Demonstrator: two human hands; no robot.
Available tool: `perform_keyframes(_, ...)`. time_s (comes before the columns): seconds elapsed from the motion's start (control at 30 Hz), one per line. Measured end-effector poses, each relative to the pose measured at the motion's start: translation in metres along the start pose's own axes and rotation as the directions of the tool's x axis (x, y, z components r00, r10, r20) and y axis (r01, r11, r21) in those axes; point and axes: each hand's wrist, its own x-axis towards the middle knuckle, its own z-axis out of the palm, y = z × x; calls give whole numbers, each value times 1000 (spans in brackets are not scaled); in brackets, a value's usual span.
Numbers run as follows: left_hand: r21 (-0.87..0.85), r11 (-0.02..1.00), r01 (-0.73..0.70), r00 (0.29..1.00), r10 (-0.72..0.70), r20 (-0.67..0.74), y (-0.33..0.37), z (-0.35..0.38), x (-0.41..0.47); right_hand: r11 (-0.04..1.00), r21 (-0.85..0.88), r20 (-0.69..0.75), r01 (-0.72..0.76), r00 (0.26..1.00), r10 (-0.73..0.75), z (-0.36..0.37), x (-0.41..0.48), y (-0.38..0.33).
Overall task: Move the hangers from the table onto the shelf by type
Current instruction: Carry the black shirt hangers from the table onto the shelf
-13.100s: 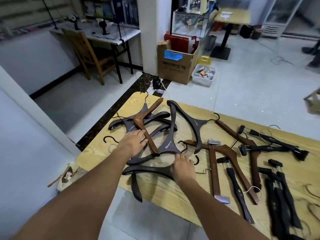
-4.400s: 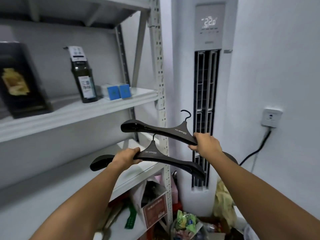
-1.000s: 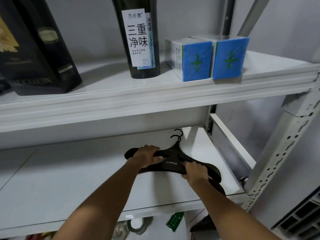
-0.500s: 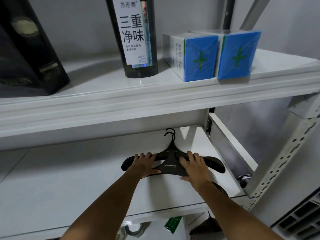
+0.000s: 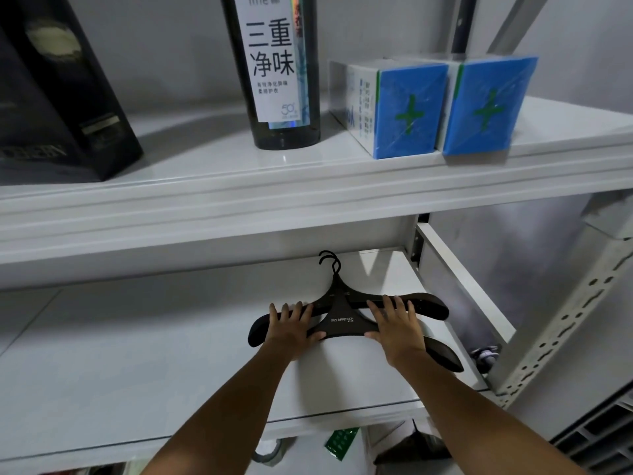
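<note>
Two black wide-shouldered hangers [image 5: 342, 318] lie stacked flat on the white lower shelf [image 5: 137, 354], hooks pointing to the back wall. My left hand [image 5: 291, 325] rests flat on the stack's left arm, fingers straight. My right hand [image 5: 394, 323] lies flat on the right arm, fingers spread. The lower hanger's right end [image 5: 443, 354] sticks out towards the shelf's front right corner. The table is out of view.
The upper shelf [image 5: 308, 186] carries a dark bottle [image 5: 277, 70], two blue-and-white boxes [image 5: 411, 104] and a black box [image 5: 58, 94]. A perforated white post [image 5: 561, 323] bounds the shelf at right. Bags and clutter show below.
Both hands carried the two hangers from the table to the shelf and laid them down. Over the last second the grip loosened and both palms now lie flat on the stack.
</note>
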Motion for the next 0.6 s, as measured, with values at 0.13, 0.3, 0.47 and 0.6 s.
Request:
perform_keyframes(0.13,-26,999,19,1000,-19,-17,3,0,2,1000,-12,45,0,999,1,-5,7,1)
perform_keyframes(0.3,-10,1000,25,999,-26,-46,6,-1,1,1000,-22,56,-6,998,8,-9,12,1)
perform_keyframes(0.47,47,999,15,997,-12,-73,4,-5,-2,999,-4,42,-41,998,41,-12,12,-2)
perform_keyframes(0.6,34,999,18,998,-15,-68,-2,-9,-7,994,77,21,-80,997,79,-22,7,-3)
